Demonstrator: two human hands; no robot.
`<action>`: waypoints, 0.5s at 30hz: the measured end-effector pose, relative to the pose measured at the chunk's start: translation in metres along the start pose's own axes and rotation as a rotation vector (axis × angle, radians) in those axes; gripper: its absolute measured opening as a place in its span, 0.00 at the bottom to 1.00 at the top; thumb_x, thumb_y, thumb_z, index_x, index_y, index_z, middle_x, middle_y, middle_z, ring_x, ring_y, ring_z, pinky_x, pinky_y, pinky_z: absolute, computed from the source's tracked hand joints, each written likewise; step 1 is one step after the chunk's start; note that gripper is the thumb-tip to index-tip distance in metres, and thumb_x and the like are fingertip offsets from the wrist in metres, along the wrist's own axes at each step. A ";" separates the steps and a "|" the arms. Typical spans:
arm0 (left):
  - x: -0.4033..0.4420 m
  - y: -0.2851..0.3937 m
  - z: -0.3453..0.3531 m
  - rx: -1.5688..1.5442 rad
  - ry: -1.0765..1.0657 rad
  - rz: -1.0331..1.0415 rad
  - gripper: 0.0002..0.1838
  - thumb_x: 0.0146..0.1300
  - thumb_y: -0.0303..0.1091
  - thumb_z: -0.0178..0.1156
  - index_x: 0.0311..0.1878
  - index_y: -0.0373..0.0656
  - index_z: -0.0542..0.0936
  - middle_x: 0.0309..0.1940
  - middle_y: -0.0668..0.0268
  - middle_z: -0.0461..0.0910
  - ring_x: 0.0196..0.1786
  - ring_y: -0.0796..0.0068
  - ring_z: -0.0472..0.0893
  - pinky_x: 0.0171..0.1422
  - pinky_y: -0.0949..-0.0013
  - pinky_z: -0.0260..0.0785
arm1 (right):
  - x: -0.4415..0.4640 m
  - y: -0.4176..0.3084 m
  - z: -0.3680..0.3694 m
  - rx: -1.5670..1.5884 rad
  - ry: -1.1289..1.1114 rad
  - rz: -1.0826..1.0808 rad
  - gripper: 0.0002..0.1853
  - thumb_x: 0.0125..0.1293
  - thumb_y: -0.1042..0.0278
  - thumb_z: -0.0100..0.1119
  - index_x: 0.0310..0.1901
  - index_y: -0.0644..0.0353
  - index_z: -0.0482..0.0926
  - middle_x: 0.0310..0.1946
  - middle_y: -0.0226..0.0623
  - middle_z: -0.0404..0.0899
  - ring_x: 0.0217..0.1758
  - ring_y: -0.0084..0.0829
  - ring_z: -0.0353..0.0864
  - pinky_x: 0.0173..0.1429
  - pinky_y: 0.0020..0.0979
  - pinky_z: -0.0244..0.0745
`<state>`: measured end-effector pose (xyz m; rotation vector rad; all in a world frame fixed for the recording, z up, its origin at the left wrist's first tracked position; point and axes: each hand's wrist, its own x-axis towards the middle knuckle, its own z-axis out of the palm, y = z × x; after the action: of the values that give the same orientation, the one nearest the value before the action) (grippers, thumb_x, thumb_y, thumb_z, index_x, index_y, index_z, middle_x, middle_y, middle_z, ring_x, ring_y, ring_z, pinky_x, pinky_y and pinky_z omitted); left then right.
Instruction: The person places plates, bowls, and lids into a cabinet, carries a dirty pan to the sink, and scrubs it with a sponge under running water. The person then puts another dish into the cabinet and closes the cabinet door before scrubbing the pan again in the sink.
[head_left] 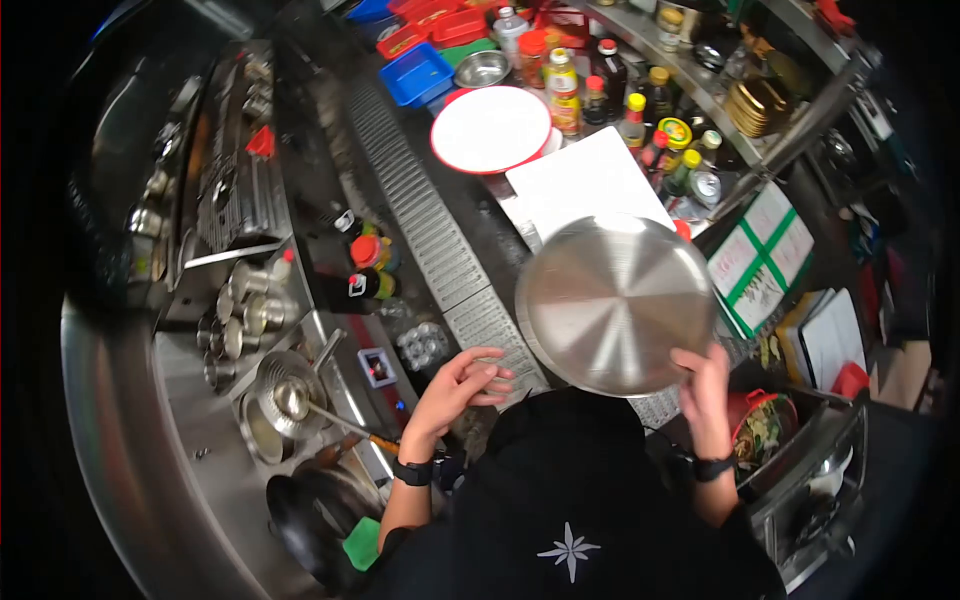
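A shallow round stainless steel pan (612, 305) is held up in front of my body. My right hand (705, 385) grips its near right rim, the thumb lying over the edge. To the left of the pan, my left hand (460, 390) hangs in the air, holding nothing, its fingers spread and apart from the pan. Beyond the pan, partly covered by it, is a white cutting board (595, 185). A white round plate with a red rim (490, 130) sits at that board's far left.
Bottles and jars (640, 125) crowd the counter behind the board. A blue tray (417, 75) stands at the far end. On the left are a stove with a ladle (292, 398) and a dark wok (300, 520). A red bowl of food (762, 430) stands right.
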<state>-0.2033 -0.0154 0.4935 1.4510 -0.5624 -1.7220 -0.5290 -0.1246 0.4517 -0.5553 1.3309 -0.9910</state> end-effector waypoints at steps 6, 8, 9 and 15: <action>0.028 -0.026 -0.057 -0.006 0.214 0.053 0.12 0.70 0.32 0.50 0.53 0.40 0.72 0.44 0.60 0.80 0.42 0.72 0.81 0.47 0.70 0.77 | -0.019 -0.041 -0.213 0.107 0.385 -0.177 0.07 0.50 0.84 0.55 0.31 0.62 0.73 0.28 0.31 0.73 0.34 0.25 0.74 0.37 0.23 0.72; 0.054 -0.040 -0.066 -0.066 0.274 0.044 0.12 0.69 0.32 0.51 0.53 0.40 0.72 0.43 0.59 0.80 0.42 0.71 0.82 0.46 0.70 0.78 | -0.009 -0.049 -0.256 0.066 0.492 -0.379 0.04 0.56 0.80 0.53 0.34 0.66 0.75 0.28 0.31 0.74 0.35 0.25 0.74 0.41 0.22 0.73; 0.071 -0.044 -0.065 -0.037 0.250 0.002 0.14 0.69 0.34 0.52 0.54 0.40 0.71 0.43 0.58 0.79 0.42 0.69 0.82 0.45 0.68 0.79 | 0.003 -0.059 -0.267 0.018 0.574 -0.590 0.06 0.62 0.76 0.52 0.37 0.69 0.76 0.29 0.31 0.74 0.37 0.24 0.74 0.46 0.21 0.74; 0.195 -0.026 -0.012 0.021 0.131 -0.077 0.22 0.68 0.41 0.55 0.59 0.41 0.66 0.48 0.58 0.76 0.43 0.66 0.81 0.44 0.63 0.80 | 0.028 -0.161 -0.243 -0.724 0.722 -0.767 0.22 0.72 0.65 0.50 0.60 0.74 0.71 0.47 0.35 0.75 0.36 0.18 0.67 0.46 0.17 0.67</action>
<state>-0.2040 -0.1537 0.3534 1.6060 -0.4608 -1.6691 -0.8079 -0.1820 0.5204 -1.4201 2.2255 -1.3853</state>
